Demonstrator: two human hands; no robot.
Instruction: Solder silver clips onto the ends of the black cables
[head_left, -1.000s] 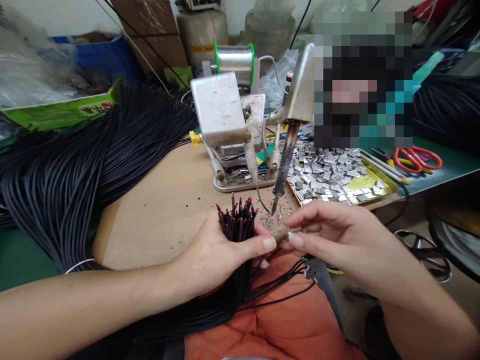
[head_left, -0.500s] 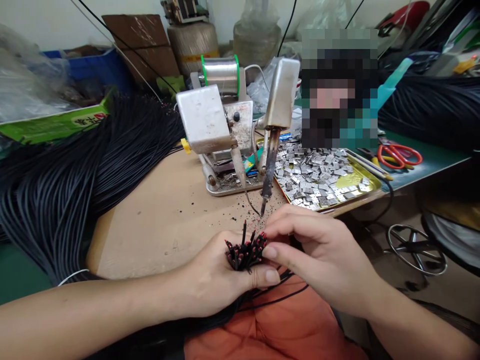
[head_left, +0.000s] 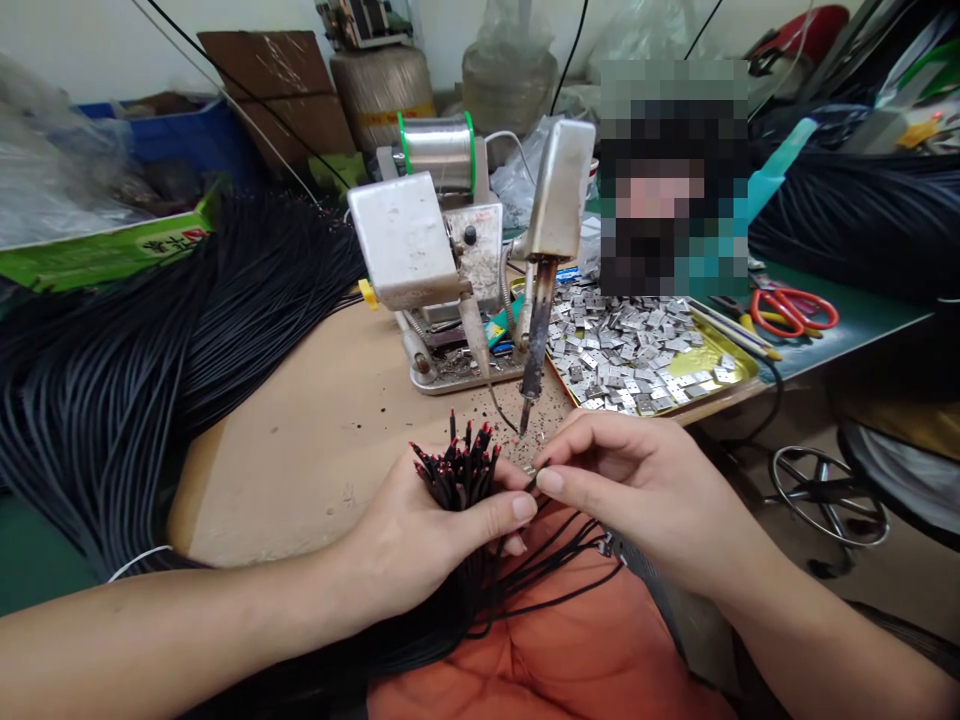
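My left hand (head_left: 427, 540) grips a thick bundle of black cables (head_left: 456, 480) whose cut ends, tipped with red, stick up above my fingers. The cables hang down below the hand over my orange garment (head_left: 540, 650). My right hand (head_left: 645, 490) sits just right of the bundle, its thumb and forefinger pinching one thin black cable end. A short way above my fingertips, the tip of a soldering iron (head_left: 534, 340) points down from its stand.
A tray of small metal terminals (head_left: 637, 350) lies right of the iron, and a solder spool (head_left: 439, 150) stands behind a metal machine (head_left: 405, 240). A large mass of black cables (head_left: 97, 400) spreads across the left. Orange scissors (head_left: 793, 312) lie on a green mat; a person (head_left: 675, 180) sits opposite.
My right hand has moved from the top of the bundle to its right side and now pinches a single cable end. The bundle's red tips have spread wider, and the view has barely shifted.
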